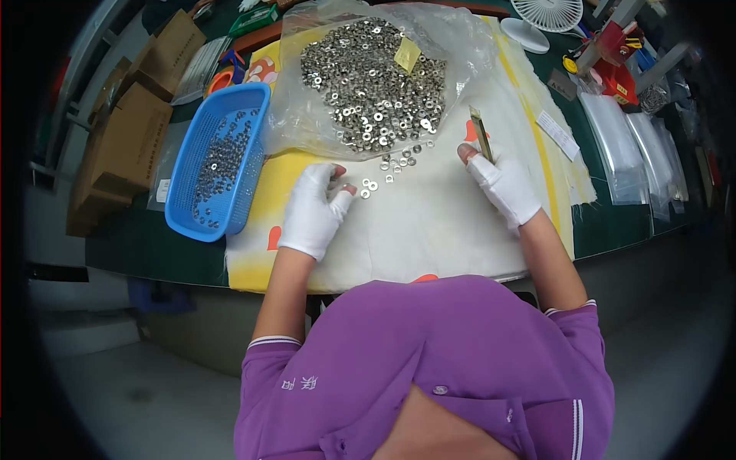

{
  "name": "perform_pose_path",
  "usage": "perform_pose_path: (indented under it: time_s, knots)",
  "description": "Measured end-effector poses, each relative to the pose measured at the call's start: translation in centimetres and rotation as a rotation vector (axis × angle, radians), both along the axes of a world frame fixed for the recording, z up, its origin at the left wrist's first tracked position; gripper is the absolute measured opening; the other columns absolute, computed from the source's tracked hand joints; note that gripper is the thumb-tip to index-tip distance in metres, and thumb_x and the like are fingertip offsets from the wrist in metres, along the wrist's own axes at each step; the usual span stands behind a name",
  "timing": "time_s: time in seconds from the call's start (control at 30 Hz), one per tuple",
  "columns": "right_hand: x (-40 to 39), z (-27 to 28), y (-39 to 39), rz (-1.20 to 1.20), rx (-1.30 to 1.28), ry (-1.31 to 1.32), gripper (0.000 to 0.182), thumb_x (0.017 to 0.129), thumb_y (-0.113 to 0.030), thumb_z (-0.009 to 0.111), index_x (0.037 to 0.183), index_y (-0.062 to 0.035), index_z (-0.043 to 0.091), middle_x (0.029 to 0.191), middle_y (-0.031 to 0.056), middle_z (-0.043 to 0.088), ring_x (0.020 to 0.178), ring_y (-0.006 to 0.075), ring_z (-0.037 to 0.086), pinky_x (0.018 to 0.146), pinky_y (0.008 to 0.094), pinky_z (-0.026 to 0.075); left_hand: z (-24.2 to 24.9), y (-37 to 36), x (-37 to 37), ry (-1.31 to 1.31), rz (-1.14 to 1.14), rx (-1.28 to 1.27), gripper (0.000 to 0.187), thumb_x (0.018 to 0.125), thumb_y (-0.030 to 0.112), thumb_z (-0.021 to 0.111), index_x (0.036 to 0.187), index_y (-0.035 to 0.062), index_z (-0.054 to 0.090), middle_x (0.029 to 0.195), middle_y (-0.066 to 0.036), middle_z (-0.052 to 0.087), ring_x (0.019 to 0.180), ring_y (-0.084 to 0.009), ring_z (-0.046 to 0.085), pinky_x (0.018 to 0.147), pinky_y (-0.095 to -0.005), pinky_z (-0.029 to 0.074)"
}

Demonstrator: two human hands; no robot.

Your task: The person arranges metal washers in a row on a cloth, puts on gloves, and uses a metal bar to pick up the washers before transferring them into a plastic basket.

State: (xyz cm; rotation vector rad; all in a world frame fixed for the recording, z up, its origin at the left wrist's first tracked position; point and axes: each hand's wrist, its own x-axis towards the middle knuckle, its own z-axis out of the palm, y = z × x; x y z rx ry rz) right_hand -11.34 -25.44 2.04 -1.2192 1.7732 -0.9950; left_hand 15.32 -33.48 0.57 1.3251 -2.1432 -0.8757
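My left hand, in a white glove with bare fingertips, rests over the cloth with its fingers curled and the thumb apart. Nothing shows between them. Just right of its fingertips lie a few small metal rings. My right hand, gloved the same way, is closed around slim metal tweezers whose far end points away from me. Beyond both hands, a clear plastic bag lies spread open under a big heap of shiny metal rings. Several rings have spilled toward me from the heap.
To the left, a blue plastic basket holds many rings. Cardboard boxes stand beyond it. A yellow paper tag lies on the heap. A white fan, a paper slip and plastic bags are on the right.
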Motion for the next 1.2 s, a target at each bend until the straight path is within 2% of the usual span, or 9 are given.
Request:
perform_pose_path:
  time_s: [0.03,0.13,0.17,0.4,0.53,0.67,0.87,1.1,1.2]
  knots:
    - [-0.7,-0.7,0.0,-0.029,-0.079,0.106,0.028,0.088,-0.027,0.057,0.075,-0.0021,0.061,0.072,0.0094,0.052,0.066,0.0186,0.05,0.062,0.0311,0.042,0.3,0.5,-0.2,-0.274,-0.073,-0.207,0.032,0.074,0.011,0.071,0.101,-0.0017,0.058,0.099,-0.015,0.057,0.09,-0.0238,0.058,0.078,-0.0307,0.048]
    - [0.1,-1.0,-0.2,0.107,-0.206,0.326,0.019,0.083,-0.02,0.058,0.08,-0.0018,0.064,0.08,0.0168,0.056,0.076,0.0297,0.056,0.07,0.0368,0.045,-0.6,1.3,-1.4,-0.312,-0.036,-0.252,0.035,0.071,0.007,0.072,0.102,-0.002,0.059,0.1,-0.017,0.056,0.089,-0.028,0.057,0.08,-0.0342,0.048]
    - [0.7,-0.4,-0.6,0.196,-0.101,0.431,0.018,0.078,-0.014,0.058,0.09,-0.0045,0.067,0.09,0.0174,0.059,0.086,0.0342,0.058,0.078,0.0411,0.046,-1.2,1.1,-1.9,-0.196,-0.03,-0.1,0.036,0.07,0.003,0.07,0.103,-0.002,0.058,0.101,-0.017,0.055,0.089,-0.03,0.056,0.083,-0.0352,0.047]
    - [4.2,-2.2,-3.5,0.228,-0.14,0.547,0.028,0.075,-0.005,0.061,0.102,-0.0054,0.066,0.101,0.0152,0.059,0.093,0.0332,0.058,0.083,0.0382,0.047,-2.3,-0.2,-5.5,-0.078,-0.219,-0.42,0.034,0.072,0.008,0.066,0.104,-0.0023,0.059,0.1,-0.02,0.057,0.093,-0.036,0.054,0.082,-0.042,0.046]
    - [4.1,-2.3,-3.2,0.277,-0.121,0.517,0.027,0.074,-0.006,0.063,0.101,-0.0075,0.066,0.1,0.0142,0.059,0.09,0.033,0.059,0.081,0.0389,0.047,-0.8,0.8,-5.9,-0.126,-0.255,-0.097,0.033,0.072,0.009,0.067,0.104,0.0024,0.06,0.093,-0.018,0.059,0.091,-0.0352,0.054,0.081,-0.0422,0.046]
    - [3.8,-1.1,-1.5,0.352,-0.037,0.501,0.022,0.074,-0.009,0.064,0.096,-0.0076,0.066,0.096,0.0132,0.059,0.086,0.0326,0.059,0.078,0.0395,0.047,-2.1,1.9,-4.6,0.07,-0.281,-0.088,0.033,0.071,0.009,0.069,0.102,0.0033,0.06,0.096,-0.016,0.058,0.09,-0.0353,0.054,0.079,-0.0418,0.046]
    - [3.4,-1.2,-1.4,0.308,-0.068,0.543,0.017,0.075,-0.01,0.064,0.091,-0.0074,0.065,0.092,0.0123,0.058,0.084,0.0323,0.059,0.076,0.0393,0.047,-1.4,2.4,-3.4,-0.116,-0.267,-0.388,0.029,0.068,0.012,0.071,0.093,0.0025,0.06,0.098,-0.014,0.057,0.091,-0.0342,0.054,0.079,-0.0422,0.046]
    - [3.5,-1.7,-1.3,0.349,-0.137,0.492,0.018,0.074,-0.013,0.067,0.091,-0.0069,0.065,0.093,0.0113,0.057,0.083,0.0304,0.059,0.073,0.0382,0.048,-1.5,2.3,-3.6,-0.115,-0.276,-0.404,0.028,0.067,0.008,0.071,0.091,0.002,0.058,0.104,-0.016,0.056,0.095,-0.0351,0.053,0.085,-0.0412,0.045]
    - [3.9,-1.4,-1.2,0.448,-0.165,0.483,0.018,0.074,-0.014,0.067,0.09,-0.0069,0.065,0.094,0.0108,0.057,0.082,0.0302,0.059,0.072,0.0376,0.048,-1.5,2.4,-3.2,-0.092,-0.208,-0.233,0.028,0.068,0.008,0.07,0.092,0.0005,0.058,0.109,-0.018,0.056,0.098,-0.0349,0.053,0.088,-0.0412,0.044]
